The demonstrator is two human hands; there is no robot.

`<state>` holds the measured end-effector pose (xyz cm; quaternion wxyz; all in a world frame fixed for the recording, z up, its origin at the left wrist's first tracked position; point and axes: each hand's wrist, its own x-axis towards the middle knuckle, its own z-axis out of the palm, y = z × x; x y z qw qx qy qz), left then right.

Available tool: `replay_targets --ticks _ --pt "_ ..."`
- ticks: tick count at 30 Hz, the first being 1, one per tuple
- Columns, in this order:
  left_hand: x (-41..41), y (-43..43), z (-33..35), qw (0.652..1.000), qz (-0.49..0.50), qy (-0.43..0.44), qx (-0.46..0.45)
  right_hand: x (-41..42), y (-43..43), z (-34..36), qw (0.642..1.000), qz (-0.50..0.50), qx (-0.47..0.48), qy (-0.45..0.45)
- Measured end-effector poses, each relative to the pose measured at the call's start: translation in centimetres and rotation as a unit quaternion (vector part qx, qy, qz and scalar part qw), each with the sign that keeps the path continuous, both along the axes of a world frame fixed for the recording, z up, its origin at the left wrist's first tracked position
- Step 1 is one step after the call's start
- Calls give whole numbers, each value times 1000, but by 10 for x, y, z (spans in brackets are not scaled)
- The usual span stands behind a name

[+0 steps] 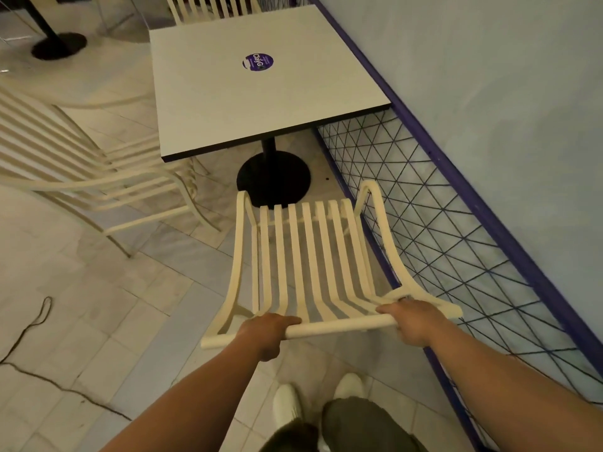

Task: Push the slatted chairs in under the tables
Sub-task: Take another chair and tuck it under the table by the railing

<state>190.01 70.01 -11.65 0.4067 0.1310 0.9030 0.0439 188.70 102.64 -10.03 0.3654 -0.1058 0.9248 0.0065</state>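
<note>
Cut off at twelve o'clock: far slatted chair point(208, 8), only backrest slats showing. Cropped at nine o'clock: side slatted chair point(81, 164). Illegibly small: round purple sticker point(257, 62) lettering on table point(261, 102).

- I am standing in a café or food-court seating area, not a home.
- A square white worktop point(261, 89) on a single black pedestal with a round base point(273, 177) is the sort used for public dining.
- A round purple branded sticker point(257, 62) sits in the middle of it.
- Matching cream slatted chairs surround it: one under my hands point(310, 256), one to the left point(98, 177), another at the far side point(208, 8).
- A second black pedestal base point(58, 45) stands on the pale tiled floor point(98, 321) further off.
- A purple-framed wire mesh fence point(456, 239) runs along a light blue wall point(489, 76), closing off the seating area.
</note>
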Motion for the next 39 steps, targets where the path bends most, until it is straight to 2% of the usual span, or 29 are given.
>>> replay_targets --ticks 4,17,31,39 --pt "-4 -4 -5 1000 -4 -4 14 -1 0 -5 999 1 8 31" --pt "8 11 -4 999 48 -3 -17 -19 25 -14 996 67 -51 -25" --pt "16 111 -10 990 130 42 -15 -70 110 -15 992 123 -18 -9" --pt "7 127 -16 988 147 39 10 -88 128 -12 992 128 -10 -16"
